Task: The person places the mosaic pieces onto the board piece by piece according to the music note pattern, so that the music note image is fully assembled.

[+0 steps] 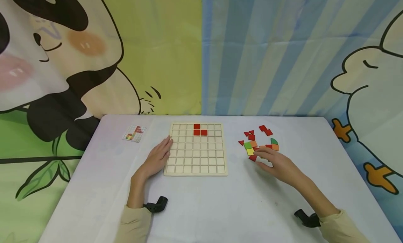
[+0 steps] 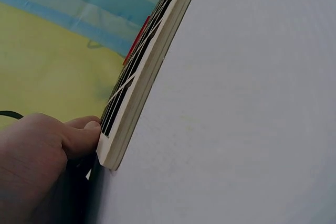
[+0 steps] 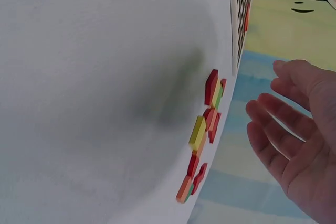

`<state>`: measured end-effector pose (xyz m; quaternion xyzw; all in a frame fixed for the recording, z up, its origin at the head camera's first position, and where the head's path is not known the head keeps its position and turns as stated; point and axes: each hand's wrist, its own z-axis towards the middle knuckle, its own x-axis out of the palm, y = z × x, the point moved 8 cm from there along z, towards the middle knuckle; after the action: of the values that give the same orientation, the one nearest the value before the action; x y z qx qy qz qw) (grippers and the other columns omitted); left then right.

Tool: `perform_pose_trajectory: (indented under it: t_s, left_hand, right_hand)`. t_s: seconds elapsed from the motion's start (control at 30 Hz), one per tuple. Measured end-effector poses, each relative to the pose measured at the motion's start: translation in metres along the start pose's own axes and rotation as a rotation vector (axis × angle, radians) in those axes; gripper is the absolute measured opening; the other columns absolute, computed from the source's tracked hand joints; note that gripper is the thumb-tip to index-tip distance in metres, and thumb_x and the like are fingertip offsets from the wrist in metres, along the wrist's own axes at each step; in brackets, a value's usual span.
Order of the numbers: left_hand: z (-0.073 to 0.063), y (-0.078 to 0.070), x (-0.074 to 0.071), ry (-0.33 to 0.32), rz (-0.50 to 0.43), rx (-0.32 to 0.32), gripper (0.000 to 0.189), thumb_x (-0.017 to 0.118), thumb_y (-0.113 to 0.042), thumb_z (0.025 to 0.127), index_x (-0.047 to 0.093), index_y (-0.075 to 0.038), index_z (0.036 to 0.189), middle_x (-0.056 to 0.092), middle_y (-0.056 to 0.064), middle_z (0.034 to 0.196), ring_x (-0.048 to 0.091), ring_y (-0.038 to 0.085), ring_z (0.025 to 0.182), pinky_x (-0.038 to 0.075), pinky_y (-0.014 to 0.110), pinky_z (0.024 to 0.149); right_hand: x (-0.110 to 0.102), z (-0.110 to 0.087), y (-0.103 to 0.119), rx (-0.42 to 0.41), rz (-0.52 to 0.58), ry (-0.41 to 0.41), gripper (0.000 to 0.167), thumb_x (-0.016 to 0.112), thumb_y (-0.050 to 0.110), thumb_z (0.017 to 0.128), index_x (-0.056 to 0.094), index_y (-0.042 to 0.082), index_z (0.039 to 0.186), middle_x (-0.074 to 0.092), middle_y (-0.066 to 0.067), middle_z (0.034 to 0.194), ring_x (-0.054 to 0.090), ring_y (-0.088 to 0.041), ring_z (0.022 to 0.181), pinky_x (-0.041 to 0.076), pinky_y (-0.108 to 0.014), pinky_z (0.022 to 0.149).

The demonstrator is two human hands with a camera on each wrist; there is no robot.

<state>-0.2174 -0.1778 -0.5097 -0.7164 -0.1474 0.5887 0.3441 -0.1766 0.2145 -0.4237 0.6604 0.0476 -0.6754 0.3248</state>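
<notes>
A pale wooden grid board (image 1: pixel 195 174) lies flat in the middle of the table, with three red square tiles (image 1: pixel 196 132) set in cells near its far edge. Along the board's left side my left hand (image 1: pixel 156 155) rests, fingertips at the rim; the left wrist view shows the fingers against the board's corner (image 2: pixel 109 153). My right hand (image 1: pixel 280 165) hovers over the near side of a loose group of tiles, its fingers spread and loosely bent, holding nothing. Among these tiles are a green square (image 1: pixel 247 145), a yellow square (image 1: pixel 250 151) and several red pieces, partly hidden by the fingers.
A small printed card (image 1: pixel 134 133) with a coloured grid picture lies left of the board. Farther back in the tile group are red pieces (image 1: pixel 262 128) and a green rounded piece (image 1: pixel 274 141). A cartoon-printed curtain (image 1: pixel 267 54) hangs behind the white table (image 1: pixel 220 211).
</notes>
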Motion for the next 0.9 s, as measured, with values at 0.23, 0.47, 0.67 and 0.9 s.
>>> perform_pose_trajectory:
  t_s: [0.23,0.47,0.67,0.9]
  left_hand:
    - [-0.002,-0.002,-0.002,-0.006,-0.008,0.010,0.056,0.041,-0.011,0.110,0.025,-0.001,0.163,0.014,0.016,0.173,0.010,0.040,0.161,0.010,0.061,0.127]
    - [-0.001,-0.003,-0.001,-0.008,-0.024,0.024,0.055,0.041,-0.011,0.110,0.025,0.000,0.162,0.015,0.017,0.173,0.011,0.040,0.160,0.011,0.061,0.127]
    - [-0.001,-0.003,0.000,0.006,-0.012,0.024,0.056,0.040,-0.012,0.111,0.024,0.000,0.163,0.014,0.017,0.173,0.010,0.040,0.160,0.011,0.060,0.127]
    - [-0.001,-0.002,-0.002,-0.016,-0.020,0.018,0.055,0.041,-0.012,0.110,0.026,0.000,0.162,0.015,0.017,0.173,0.011,0.040,0.160,0.011,0.061,0.127]
  right_hand:
    - [0.000,0.003,-0.021,0.089,-0.057,0.048,0.041,0.083,0.008,0.086,0.073,0.002,0.125,0.068,-0.019,0.128,0.066,-0.040,0.117,0.063,-0.047,0.083]
    - [0.002,0.010,-0.032,0.147,-0.015,0.096,0.039,0.081,0.008,0.089,0.073,0.002,0.126,0.066,-0.022,0.130,0.063,-0.043,0.120,0.062,-0.052,0.088]
    - [-0.002,0.015,-0.048,0.218,-0.008,0.105,0.042,0.080,0.009,0.089,0.069,0.000,0.129,0.064,-0.026,0.133,0.059,-0.046,0.124,0.059,-0.057,0.093]
    - [-0.007,0.019,-0.077,0.214,0.035,0.083,0.046,0.077,0.003,0.090,0.064,-0.006,0.133,0.060,-0.031,0.135,0.053,-0.051,0.128,0.055,-0.061,0.098]
